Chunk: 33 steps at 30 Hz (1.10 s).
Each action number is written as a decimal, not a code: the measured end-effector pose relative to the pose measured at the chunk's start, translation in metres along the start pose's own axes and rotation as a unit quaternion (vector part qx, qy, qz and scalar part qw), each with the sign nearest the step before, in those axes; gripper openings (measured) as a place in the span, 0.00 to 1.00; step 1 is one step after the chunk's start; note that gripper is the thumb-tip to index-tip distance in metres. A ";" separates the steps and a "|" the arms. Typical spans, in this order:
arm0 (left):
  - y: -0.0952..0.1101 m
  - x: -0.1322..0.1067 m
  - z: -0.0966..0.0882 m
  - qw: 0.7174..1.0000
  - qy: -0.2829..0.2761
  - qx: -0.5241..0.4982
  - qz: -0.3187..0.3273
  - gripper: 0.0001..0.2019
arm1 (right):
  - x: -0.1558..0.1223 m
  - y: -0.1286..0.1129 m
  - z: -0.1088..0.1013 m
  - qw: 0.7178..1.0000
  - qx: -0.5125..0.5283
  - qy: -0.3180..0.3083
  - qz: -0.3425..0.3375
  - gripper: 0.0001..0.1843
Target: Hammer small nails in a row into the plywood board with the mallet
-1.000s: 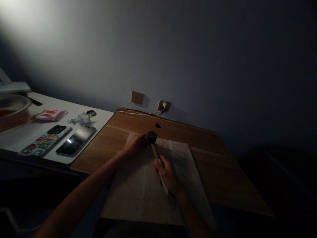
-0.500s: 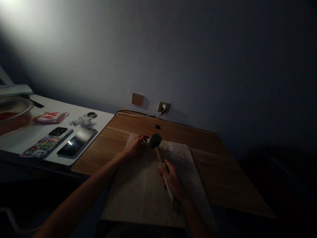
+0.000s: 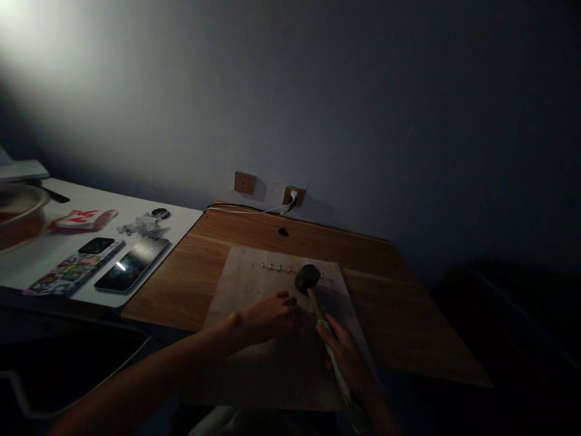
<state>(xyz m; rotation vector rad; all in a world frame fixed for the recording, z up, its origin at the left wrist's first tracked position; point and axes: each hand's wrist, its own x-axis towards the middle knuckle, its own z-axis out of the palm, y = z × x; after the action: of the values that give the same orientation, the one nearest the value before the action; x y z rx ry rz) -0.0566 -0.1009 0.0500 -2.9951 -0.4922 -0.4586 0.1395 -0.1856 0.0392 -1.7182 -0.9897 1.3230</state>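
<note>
A pale wooden board [image 3: 245,284] lies on a brown wooden desk [image 3: 408,327]. A short row of small nails [image 3: 276,267] stands near the board's far edge. My right hand [image 3: 345,354] is closed around the handle of a hammer [image 3: 307,280], whose dark head hovers just right of the nails. My left hand [image 3: 272,315] rests on the board's middle, fingers curled together in a pinch; what they hold is too dark to make out.
A white table [image 3: 181,218] on the left carries two phones [image 3: 131,263], a patterned case [image 3: 68,272], a red packet [image 3: 84,219], crumpled wrap and a bowl [image 3: 18,209]. Wall sockets [image 3: 290,195] with a white cable sit behind the desk. The right side is dark.
My left hand has drawn back from the board's far edge to its middle, uncovering the row of nails. The hammer and my right hand have shifted right and nearer to me.
</note>
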 end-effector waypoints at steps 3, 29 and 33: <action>0.006 0.002 -0.001 0.997 -0.014 0.051 0.065 0.09 | 0.000 0.002 -0.001 1.000 -0.010 0.011 0.001 0.31; -0.114 -0.069 0.016 0.882 0.161 -0.208 -0.392 0.14 | 0.000 0.005 0.001 0.998 0.007 -0.030 -0.050 0.23; -0.117 -0.071 0.021 0.880 0.171 -0.214 -0.388 0.13 | 0.000 0.006 0.002 0.999 0.022 -0.021 -0.038 0.25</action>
<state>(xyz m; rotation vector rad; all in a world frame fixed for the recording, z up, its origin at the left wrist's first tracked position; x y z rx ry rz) -0.1524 -0.0090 0.0114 -2.8312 -1.7512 -1.2613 0.1387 -0.1881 0.0336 -1.6095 -1.0320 1.3279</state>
